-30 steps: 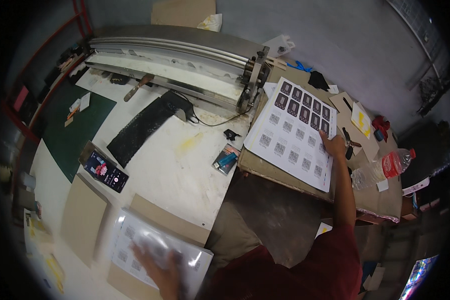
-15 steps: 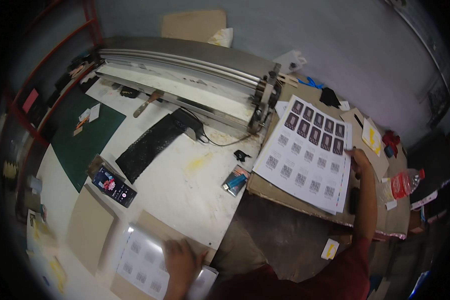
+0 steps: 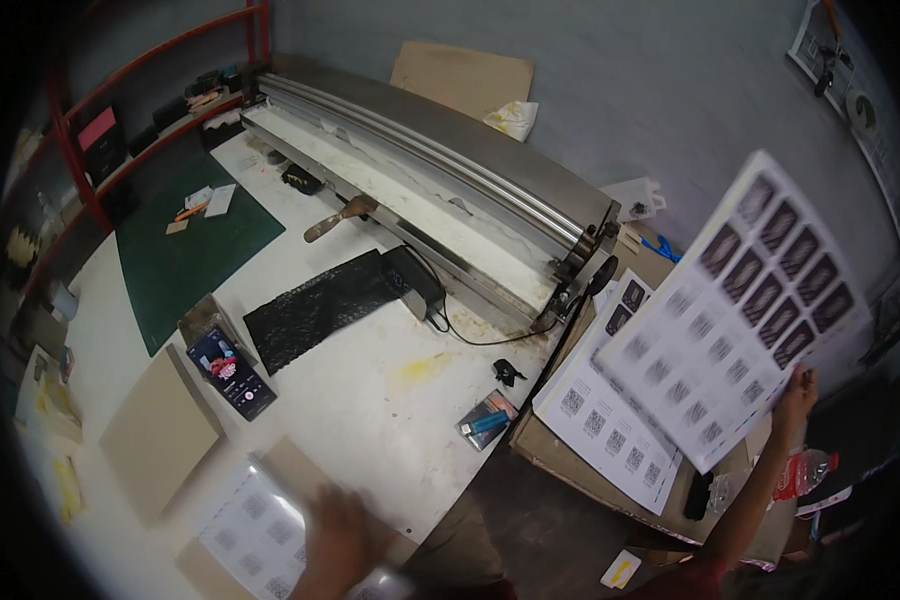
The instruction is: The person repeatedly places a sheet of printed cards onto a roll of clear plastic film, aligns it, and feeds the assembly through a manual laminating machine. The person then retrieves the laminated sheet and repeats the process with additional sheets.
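White table (image 3: pixel 370 400), right hand (image 3: pixel 796 392) raising sheet (image 3: pixel 740 310)

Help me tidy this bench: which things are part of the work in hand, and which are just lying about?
In hand: printed sheet raised by right hand; glossy sheet under left hand; sheet stack.
Lying about: smartphone, green cutting mat, black mesh strip, plastic bottle.
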Action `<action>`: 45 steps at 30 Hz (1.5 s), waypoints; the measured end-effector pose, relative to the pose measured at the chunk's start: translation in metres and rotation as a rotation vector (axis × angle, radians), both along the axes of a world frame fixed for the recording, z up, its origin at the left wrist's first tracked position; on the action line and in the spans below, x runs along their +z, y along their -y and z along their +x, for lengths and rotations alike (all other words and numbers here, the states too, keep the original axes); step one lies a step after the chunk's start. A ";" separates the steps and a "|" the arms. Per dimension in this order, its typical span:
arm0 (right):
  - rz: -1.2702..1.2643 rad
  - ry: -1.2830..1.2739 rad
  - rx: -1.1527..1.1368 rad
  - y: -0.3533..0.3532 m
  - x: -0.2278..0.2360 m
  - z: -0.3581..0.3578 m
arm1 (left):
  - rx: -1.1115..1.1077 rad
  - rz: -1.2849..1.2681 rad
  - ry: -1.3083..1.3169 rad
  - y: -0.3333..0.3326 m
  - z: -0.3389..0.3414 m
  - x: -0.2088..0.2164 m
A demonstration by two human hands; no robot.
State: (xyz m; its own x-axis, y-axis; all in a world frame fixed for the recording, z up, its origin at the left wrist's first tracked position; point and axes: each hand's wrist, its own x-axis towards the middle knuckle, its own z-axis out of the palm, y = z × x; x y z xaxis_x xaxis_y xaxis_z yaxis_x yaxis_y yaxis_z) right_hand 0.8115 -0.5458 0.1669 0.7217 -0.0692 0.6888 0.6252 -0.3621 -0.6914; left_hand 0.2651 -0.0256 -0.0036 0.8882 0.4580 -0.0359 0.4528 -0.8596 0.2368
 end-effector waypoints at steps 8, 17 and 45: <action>0.459 -0.131 0.313 -0.074 0.077 0.055 | -0.176 -0.171 0.227 -0.046 0.086 0.065; 0.505 -0.128 0.354 -0.258 0.080 0.181 | -0.349 -0.322 0.525 -0.100 0.244 0.074; -0.147 0.194 0.319 -0.401 -0.019 0.025 | 0.415 -1.474 1.214 -0.177 0.272 0.110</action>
